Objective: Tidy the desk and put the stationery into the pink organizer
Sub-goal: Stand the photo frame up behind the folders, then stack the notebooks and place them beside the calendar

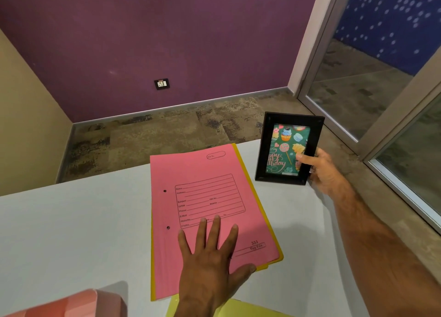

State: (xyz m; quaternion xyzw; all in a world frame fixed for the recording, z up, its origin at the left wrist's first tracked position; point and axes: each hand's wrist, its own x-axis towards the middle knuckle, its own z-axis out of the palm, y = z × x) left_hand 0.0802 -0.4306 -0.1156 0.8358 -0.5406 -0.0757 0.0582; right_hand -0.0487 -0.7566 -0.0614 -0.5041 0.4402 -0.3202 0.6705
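Observation:
A pink file folder (pixel 202 185) lies flat on the white desk (pixel 71 221), with a yellow folder (pixel 272 230) under it showing along its right edge. My left hand (pixel 210 261) rests flat on the pink folder's near end, fingers spread. My right hand (pixel 322 171) grips the right side of a black picture frame (pixel 288 147) with a birthday card in it, standing upright at the desk's far right. A corner of the pink organizer (pixel 71 304) shows at the bottom left.
Another yellow sheet or folder (pixel 238 309) pokes out at the bottom edge, partly under my left wrist. The desk's far edge meets a carpeted floor, a purple wall with a socket (pixel 162 83), and a glass door at the right.

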